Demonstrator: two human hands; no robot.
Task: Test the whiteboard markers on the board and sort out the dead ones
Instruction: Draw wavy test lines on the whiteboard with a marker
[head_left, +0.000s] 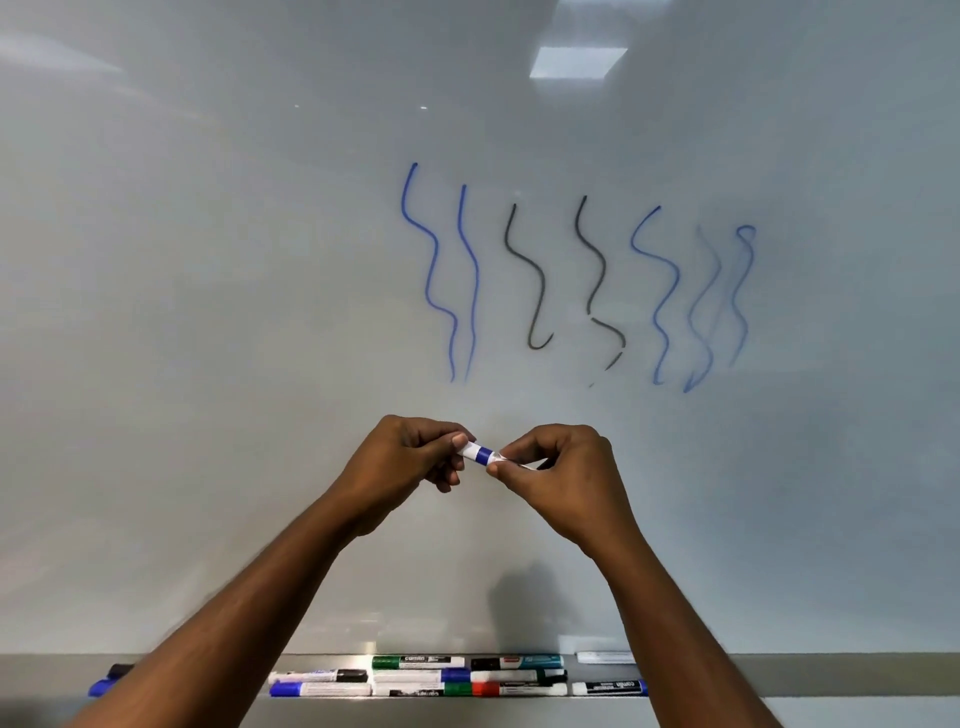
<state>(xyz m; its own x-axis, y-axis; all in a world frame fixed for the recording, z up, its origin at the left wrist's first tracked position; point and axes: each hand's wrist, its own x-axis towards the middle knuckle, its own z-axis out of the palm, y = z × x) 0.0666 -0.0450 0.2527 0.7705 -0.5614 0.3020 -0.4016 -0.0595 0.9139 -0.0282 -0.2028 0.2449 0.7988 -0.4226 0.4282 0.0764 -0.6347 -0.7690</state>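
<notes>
L hand (410, 457): fingers (460, 441) clamping marker (480, 453) at one end.
R hand (561, 478): pinching opposite end, just beside L fingers.
Handling: prob. light, stiff, slick; gripping barrel ends.

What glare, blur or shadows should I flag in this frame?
Head view: ceiling-light reflection glares near the whiteboard top; left forearm motion-blurred more than right forearm; soft shadow above the tray; blue marker, gripped by left hand and right hand, reads fairly sharp.
</notes>
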